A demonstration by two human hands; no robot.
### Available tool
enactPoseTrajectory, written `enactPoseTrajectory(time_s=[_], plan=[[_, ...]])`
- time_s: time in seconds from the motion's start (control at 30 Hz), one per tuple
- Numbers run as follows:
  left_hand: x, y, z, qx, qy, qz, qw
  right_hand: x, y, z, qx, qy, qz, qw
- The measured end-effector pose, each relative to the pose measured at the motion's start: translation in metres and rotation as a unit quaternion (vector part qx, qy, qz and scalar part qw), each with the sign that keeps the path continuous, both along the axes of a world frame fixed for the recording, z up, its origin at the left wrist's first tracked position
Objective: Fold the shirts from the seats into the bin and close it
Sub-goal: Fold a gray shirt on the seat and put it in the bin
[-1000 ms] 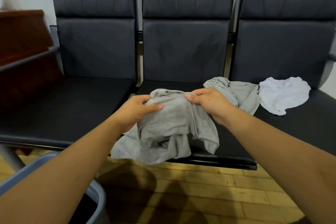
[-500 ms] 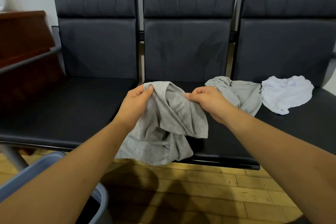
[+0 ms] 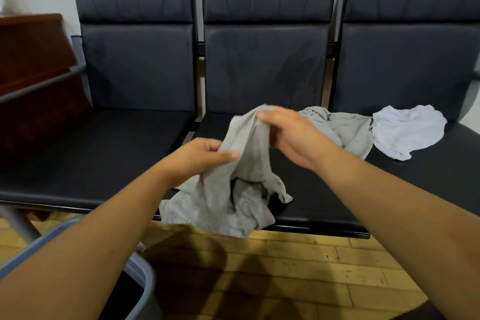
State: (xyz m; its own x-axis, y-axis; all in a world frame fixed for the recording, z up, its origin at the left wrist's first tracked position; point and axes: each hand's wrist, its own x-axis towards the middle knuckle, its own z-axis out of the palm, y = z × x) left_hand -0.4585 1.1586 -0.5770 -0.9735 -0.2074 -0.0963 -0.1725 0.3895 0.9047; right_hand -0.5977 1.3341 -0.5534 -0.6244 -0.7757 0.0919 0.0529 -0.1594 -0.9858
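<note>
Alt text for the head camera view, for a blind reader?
The left hand and right hand hold a crumpled grey shirt over black seats. A second grey shirt and a white shirt lie nearby; a bin stands lower-left.

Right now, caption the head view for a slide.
Left hand and right hand grip a gray shirt over the middle seat.

We log a black three-seat bench (image 3: 104, 153) on a wood floor (image 3: 311, 267). On the middle seat, a gray shirt (image 3: 220, 205) droops over the front edge. Second gray shirt (image 3: 348, 132) lies further back, just beside white shirt (image 3: 405, 130) on the right seat. Bin (image 3: 145, 275) stands on the floor.
</note>
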Motion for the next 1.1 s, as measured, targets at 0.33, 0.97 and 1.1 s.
enactPoseTrajectory(time_s=[0.33,0.97,1.1], plan=[[0.007,-0.043,-0.021,0.145,0.052,0.109,0.982,-0.035,0.023,-0.005,-0.033,-0.132,-0.179,0.974],[0.004,-0.035,0.002,0.095,0.164,0.232,0.954,-0.037,0.03,0.0,-0.088,-0.163,-0.053,0.981],[0.002,-0.029,0.01,0.245,0.209,0.2,0.925,-0.035,0.027,0.0,-0.1,-0.185,-0.021,0.977]])
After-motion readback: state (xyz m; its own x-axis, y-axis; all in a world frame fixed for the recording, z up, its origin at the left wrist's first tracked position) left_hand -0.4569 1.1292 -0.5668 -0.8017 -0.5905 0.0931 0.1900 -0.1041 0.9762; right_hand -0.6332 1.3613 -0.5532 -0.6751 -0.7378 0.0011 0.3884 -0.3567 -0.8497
